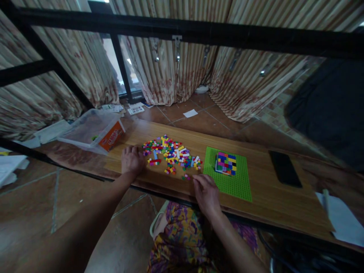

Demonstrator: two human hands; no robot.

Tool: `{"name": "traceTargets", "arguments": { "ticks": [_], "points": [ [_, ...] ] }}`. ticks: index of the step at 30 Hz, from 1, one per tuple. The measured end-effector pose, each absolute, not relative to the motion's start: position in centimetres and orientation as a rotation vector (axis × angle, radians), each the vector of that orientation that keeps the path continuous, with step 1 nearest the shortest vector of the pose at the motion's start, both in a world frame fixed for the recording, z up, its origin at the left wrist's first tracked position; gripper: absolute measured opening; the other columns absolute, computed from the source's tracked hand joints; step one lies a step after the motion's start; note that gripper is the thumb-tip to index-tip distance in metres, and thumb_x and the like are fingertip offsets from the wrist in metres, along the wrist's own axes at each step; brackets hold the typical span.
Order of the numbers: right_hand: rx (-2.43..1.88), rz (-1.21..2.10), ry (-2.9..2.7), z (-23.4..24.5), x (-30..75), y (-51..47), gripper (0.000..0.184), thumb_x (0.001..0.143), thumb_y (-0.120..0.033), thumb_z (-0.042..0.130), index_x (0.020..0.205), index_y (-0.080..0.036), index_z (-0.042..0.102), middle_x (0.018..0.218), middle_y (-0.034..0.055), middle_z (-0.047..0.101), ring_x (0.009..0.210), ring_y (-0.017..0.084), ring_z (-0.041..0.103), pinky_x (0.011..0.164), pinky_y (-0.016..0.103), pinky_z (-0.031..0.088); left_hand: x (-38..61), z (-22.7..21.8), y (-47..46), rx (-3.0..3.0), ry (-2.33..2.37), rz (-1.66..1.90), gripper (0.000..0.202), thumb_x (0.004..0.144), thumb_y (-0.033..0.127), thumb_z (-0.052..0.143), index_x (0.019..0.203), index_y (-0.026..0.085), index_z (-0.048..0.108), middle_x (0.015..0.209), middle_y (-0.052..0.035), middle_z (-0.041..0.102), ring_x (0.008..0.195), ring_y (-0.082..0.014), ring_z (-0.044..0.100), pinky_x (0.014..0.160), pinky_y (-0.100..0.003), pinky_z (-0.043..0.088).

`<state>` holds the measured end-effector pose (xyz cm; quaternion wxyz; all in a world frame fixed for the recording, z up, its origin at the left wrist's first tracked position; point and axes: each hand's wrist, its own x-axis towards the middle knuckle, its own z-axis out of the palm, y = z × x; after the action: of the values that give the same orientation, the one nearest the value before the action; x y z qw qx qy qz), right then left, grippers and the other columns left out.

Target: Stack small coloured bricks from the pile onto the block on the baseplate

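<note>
Left hand (132,159) at the near-left edge of the loose brick pile (170,154), fingers curled down; fingertips and palm hidden behind its own back, so can't tell if it grips anything. Right hand (207,191) near the pile's near-right side, fingers bent and bunched; can't tell if a brick is pinched between them. Both forearms run out of frame at the bottom. Individual bricks blur together in the pile; a few small ones (185,176) lie just beyond the right fingertips.

Green baseplate (234,189) just right of the pile, its near-left corner covered by the right hand; contact unclear. Multicolored brick block (226,163) sits on it, beyond and right of that hand. Black phone-like slab (285,168) farther right on the table (170,186). Clear bin (85,127) beyond the left hand, label lettering unreadable.
</note>
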<state>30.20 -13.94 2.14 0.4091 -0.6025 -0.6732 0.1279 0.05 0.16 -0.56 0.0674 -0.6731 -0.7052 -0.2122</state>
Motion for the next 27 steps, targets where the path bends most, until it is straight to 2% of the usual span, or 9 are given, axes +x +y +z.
{"name": "traceTargets", "arguments": {
  "ticks": [5,9,19,27],
  "points": [
    [-1.589,0.274,-1.763,1.8,28.5,-13.1,0.015,0.093,-0.027,0.059,0.099,-0.022,0.072,0.097,0.0058,0.070,0.095,0.022,0.062,0.086,0.034,0.049,0.2,-0.3,0.0,-2.039,-2.139,-0.630,0.036,0.085,0.022,0.043,0.111,0.009,0.064,0.114,-0.0205,0.062,0.107,-0.0331,0.054,0.097,-0.047,0.042],
    [-1.641,0.258,-1.861,0.8,27.9,-13.0,0.016,0.090,-0.027,0.063,0.103,-0.023,0.071,0.100,0.0056,0.069,0.097,0.024,0.060,0.085,0.036,0.049,0.3,-0.1,-0.1,-2.040,-2.138,-0.602,0.035,0.085,0.022,0.042,0.109,0.009,0.065,0.111,-0.0200,0.063,0.105,-0.0332,0.054,0.095,-0.048,0.043],
    [-1.559,0.140,-1.861,-0.5,29.3,-10.9,0.021,0.095,-0.027,0.054,0.095,-0.023,0.074,0.098,0.0065,0.067,0.091,0.022,0.057,0.084,0.034,0.047,0.3,-0.3,-0.1,-2.018,-2.150,-0.624,0.035,0.085,0.021,0.045,0.112,0.008,0.064,0.114,-0.0191,0.063,0.107,-0.0323,0.054,0.097,-0.046,0.043],
    [-1.543,0.063,-1.847,-0.7,29.0,-9.8,0.027,0.097,-0.028,0.049,0.097,-0.019,0.075,0.097,0.0088,0.067,0.092,0.023,0.058,0.085,0.035,0.048,0.4,-0.3,-0.3,-2.014,-2.167,-0.619,0.035,0.086,0.019,0.045,0.113,0.009,0.064,0.114,-0.0182,0.063,0.107,-0.0316,0.055,0.096,-0.045,0.044]
  ]
}}
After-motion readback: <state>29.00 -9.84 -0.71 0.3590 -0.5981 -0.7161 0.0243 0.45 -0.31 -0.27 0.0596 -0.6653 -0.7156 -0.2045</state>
